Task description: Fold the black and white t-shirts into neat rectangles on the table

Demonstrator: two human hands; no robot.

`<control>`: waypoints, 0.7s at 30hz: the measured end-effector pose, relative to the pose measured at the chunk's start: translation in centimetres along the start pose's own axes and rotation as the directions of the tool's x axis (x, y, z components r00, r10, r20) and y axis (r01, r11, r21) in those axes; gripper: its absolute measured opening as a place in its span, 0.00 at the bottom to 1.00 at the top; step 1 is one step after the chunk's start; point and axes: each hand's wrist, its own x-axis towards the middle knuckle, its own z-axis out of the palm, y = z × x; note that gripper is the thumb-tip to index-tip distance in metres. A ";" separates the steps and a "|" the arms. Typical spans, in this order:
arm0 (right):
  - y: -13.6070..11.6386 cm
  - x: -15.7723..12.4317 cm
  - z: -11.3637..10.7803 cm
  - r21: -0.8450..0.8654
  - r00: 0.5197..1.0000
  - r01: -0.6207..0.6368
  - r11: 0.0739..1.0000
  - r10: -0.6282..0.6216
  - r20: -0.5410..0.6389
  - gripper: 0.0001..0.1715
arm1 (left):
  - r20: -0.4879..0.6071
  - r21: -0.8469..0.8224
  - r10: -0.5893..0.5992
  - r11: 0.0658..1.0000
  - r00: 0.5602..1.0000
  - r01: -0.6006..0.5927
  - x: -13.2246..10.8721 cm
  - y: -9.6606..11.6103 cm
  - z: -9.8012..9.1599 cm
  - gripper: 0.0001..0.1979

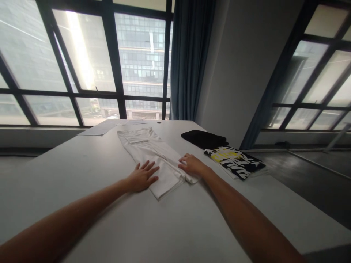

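A pair of white trousers (152, 149) lies spread lengthwise on the white table, with waist end away from me and leg ends towards me. Creases run across the upper part. My left hand (141, 177) rests palm down with fingers spread, partly on the near left leg and partly on the tabletop. On the right leg, close to its lower end, my right hand (192, 165) touches the cloth. Its fingers are slightly bent, and a small gap shows between thumb and forefinger.
At the right table edge lie a folded black garment (204, 138) and a folded black, white and yellow printed garment (236, 160). Paper sheets (98, 128) lie at the far left of the table (90, 164). Windows and a blue curtain (189, 62) stand beyond.
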 end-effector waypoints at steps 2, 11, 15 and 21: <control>-0.5 -0.3 -0.5 0.009 0.999 0.002 1.000 -0.003 0.033 0.24 | 0.095 -0.042 0.023 0.999 0.995 -0.020 -1.8 -1.1 -0.9 0.34; -4.1 -1.5 -2.2 0.312 0.933 0.128 0.942 -0.221 0.284 0.17 | 0.156 -0.270 0.084 0.962 0.984 -0.039 -9.9 -7.7 -6.0 0.34; -4.7 -1.2 -0.6 0.127 0.981 0.193 0.973 -0.188 -0.048 0.14 | -0.071 -0.154 -0.088 0.985 0.994 0.076 -10.5 -6.7 -4.8 0.34; -6.0 -1.2 0.5 0.107 0.984 0.179 0.978 -0.176 -0.032 0.13 | 0.180 -0.004 -0.195 0.980 0.964 0.199 -11.2 -6.9 -3.9 0.48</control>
